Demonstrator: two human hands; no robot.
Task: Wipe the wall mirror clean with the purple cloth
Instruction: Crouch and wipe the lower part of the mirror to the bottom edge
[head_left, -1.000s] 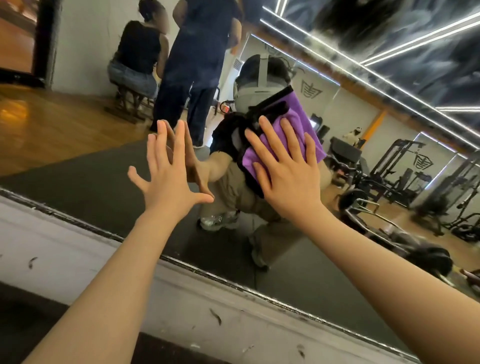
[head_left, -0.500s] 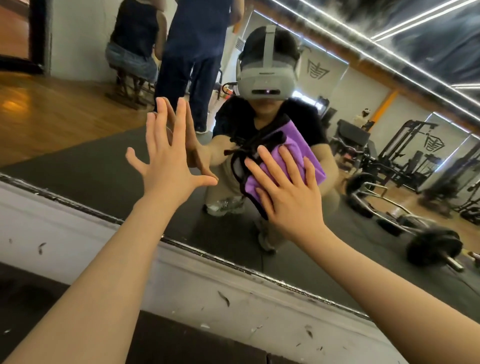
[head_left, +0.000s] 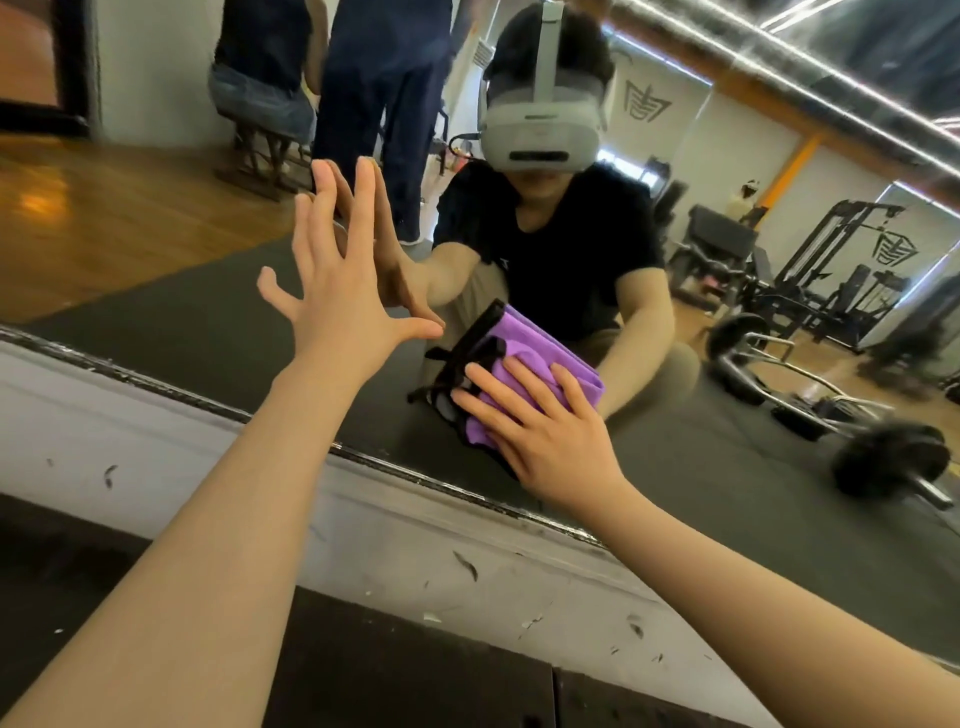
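White scuffed wall base (head_left: 218, 441) below; wall mirror (head_left: 727, 493) above it, left hand (head_left: 337, 306) flat on glass, fingers spread wide, right hand (head_left: 550, 431) pressing folded purple cloth (head_left: 524, 353), black-edged, low on the glass, long axis running upper-left to lower-right; reflected barbell (head_left: 831, 415) beyond.

A scuffed white wall base (head_left: 218, 447) runs below the glass, with dark flooring (head_left: 415, 670) beneath it. Reflected above that base: a grey mat (head_left: 171, 317), glossy wooden floor (head_left: 104, 218) beyond the mat, a barbell (head_left: 883, 457) lying on the mat, black weight machines (head_left: 841, 270) behind the barbell, and strip lights (head_left: 810, 15) overhead.
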